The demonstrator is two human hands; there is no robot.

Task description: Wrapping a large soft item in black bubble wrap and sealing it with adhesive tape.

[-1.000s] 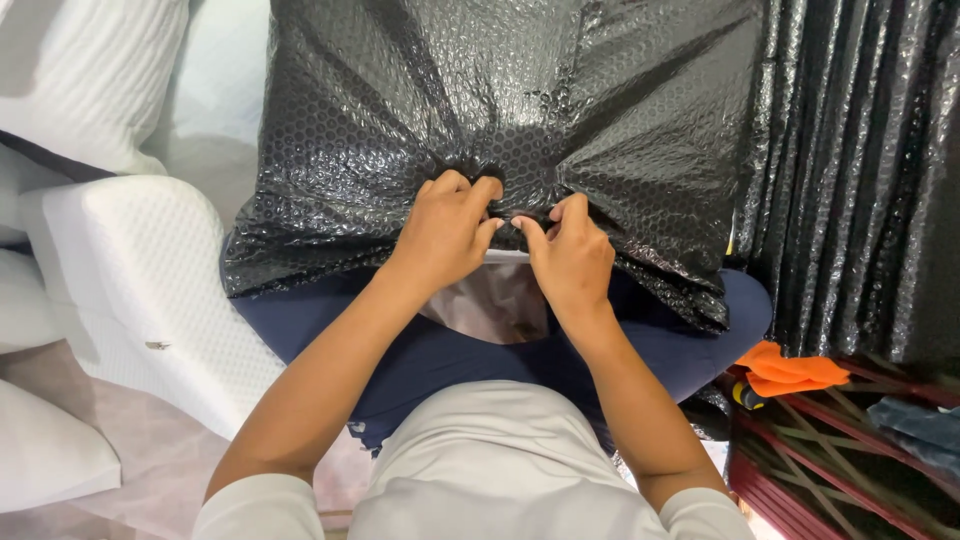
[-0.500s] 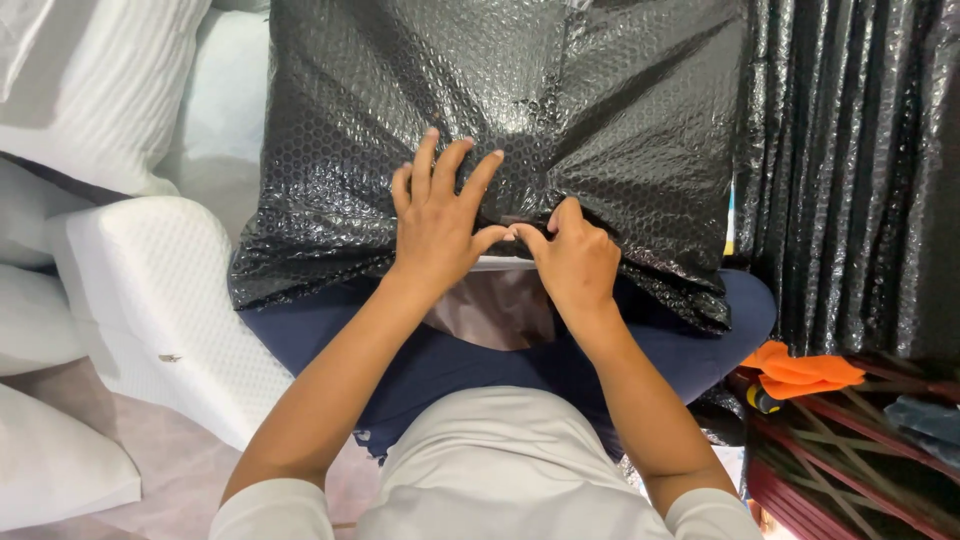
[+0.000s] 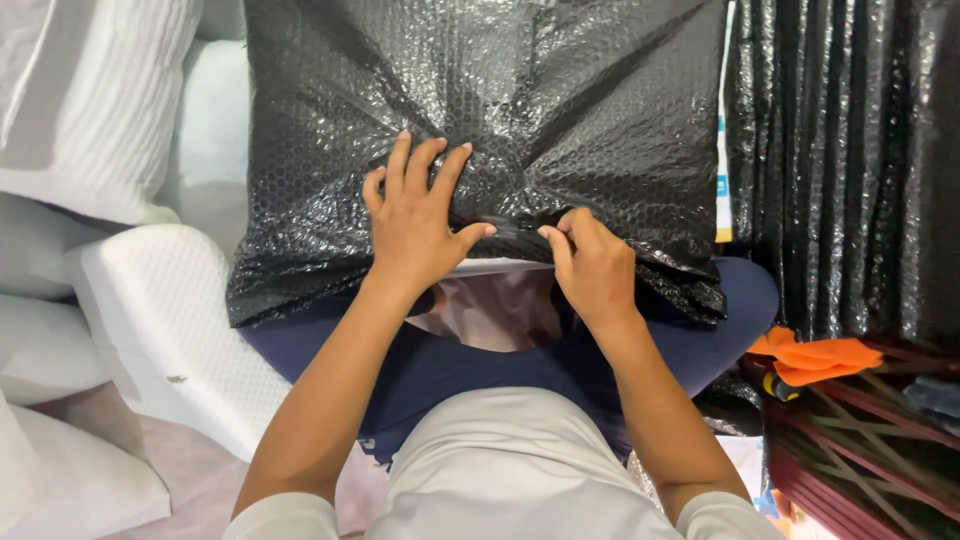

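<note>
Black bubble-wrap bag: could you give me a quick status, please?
Left hand flat on black bubble-wrap bag, fingers spread. Right hand pinching its gathered edge. Nothing in the way.

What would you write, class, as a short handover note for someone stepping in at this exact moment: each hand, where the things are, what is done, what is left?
Left hand: flat, fingers spread, pressing on the black bubble-wrap bag near its lower edge.
Right hand: pinching the bag's gathered edge, thumb and fingers closed on it.
Bag: lies stuffed across the person's lap; its mouth faces the person, with a pale edge showing between the hands.
White foam pillows lie to the left; a stack of black bubble-wrap bags stands to the right.
Done: the bag looks filled.
Left: the mouth is not yet shut or sealed.
</note>
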